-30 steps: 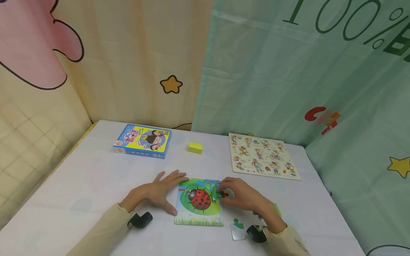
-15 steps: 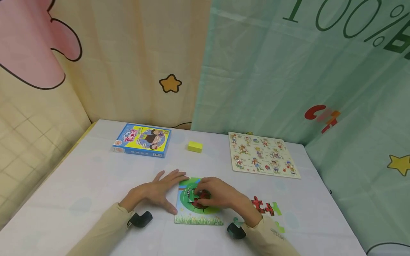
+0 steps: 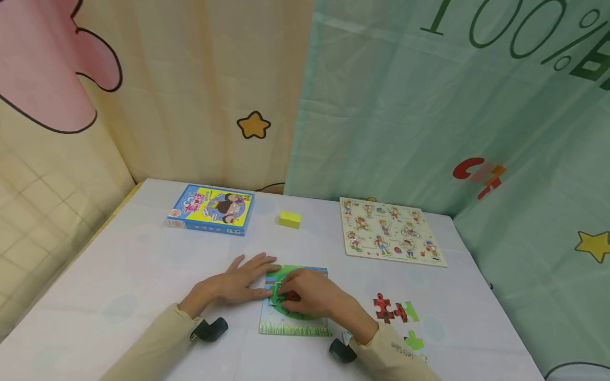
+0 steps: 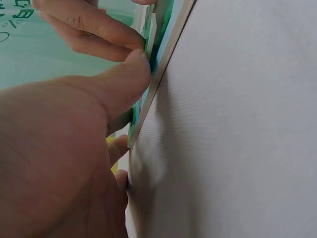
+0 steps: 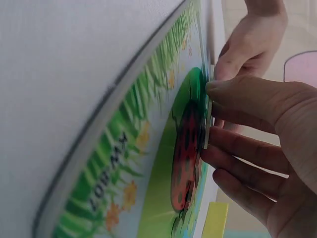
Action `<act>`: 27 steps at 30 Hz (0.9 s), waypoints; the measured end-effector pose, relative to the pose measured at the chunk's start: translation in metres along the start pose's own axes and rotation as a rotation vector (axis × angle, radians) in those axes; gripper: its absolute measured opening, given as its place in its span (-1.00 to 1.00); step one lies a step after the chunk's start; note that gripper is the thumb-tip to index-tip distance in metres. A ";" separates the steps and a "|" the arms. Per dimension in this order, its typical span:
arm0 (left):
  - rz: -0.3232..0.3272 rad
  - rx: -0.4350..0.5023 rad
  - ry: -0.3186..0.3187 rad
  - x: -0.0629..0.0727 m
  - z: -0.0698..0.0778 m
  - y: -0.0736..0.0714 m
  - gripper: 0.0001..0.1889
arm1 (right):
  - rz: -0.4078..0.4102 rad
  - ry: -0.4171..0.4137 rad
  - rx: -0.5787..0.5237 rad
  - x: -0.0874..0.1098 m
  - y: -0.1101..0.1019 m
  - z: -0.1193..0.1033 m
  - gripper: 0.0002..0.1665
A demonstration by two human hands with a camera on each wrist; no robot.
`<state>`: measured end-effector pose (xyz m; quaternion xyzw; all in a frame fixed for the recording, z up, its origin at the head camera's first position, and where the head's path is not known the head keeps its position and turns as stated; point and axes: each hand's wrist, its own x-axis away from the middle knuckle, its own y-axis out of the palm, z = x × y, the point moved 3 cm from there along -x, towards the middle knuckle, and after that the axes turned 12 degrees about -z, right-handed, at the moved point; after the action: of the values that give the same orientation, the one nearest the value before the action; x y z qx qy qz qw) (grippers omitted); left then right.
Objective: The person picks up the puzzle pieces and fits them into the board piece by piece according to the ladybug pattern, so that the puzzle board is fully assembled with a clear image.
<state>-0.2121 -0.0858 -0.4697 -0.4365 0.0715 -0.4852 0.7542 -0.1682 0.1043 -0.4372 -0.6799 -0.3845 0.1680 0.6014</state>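
A ladybug jigsaw board [image 3: 295, 327] lies flat on the white table, its picture partly covered by my hands. My right hand [image 3: 312, 292] pinches a jigsaw piece [image 5: 207, 134] between thumb and fingers over the left-middle part of the board. That piece stands slightly proud of the picture. At the board's left edge rests my left hand [image 3: 233, 283], fingers extended, the thumb reaching onto the board beside the piece. Loose pieces lie to the right: a red spotted one [image 3: 383, 308], a red and green one [image 3: 406, 312] and a green one [image 3: 413, 340].
Toward the back left sits a blue and yellow box [image 3: 212, 209]. A yellow block [image 3: 289, 219] is right of it. At the back right lies a board with printed children's figures [image 3: 391, 230]. Another loose piece [image 3: 347, 336] is partly hidden by the right wrist camera.
My right hand has carried the jigsaw piece leftward from the board's right side to its left-middle. My left thumb has moved up and in from the lower left edge toward the piece.
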 end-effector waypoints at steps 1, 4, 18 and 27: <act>0.006 -0.006 -0.002 -0.001 0.000 0.001 -0.34 | 0.005 -0.003 0.020 -0.001 0.000 -0.001 -0.77; 0.012 -0.022 -0.011 -0.003 0.000 0.002 -0.34 | 0.015 -0.015 0.064 -0.002 0.001 -0.005 -0.84; 0.016 -0.027 -0.025 -0.002 0.004 0.002 -0.35 | 0.047 0.047 0.300 -0.005 0.001 -0.021 -0.77; 0.015 -0.033 -0.021 0.000 0.007 0.004 -0.34 | 0.018 0.039 0.216 -0.003 0.001 -0.020 -0.79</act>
<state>-0.2061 -0.0812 -0.4682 -0.4535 0.0751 -0.4739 0.7511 -0.1557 0.0887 -0.4349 -0.6177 -0.3463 0.2007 0.6769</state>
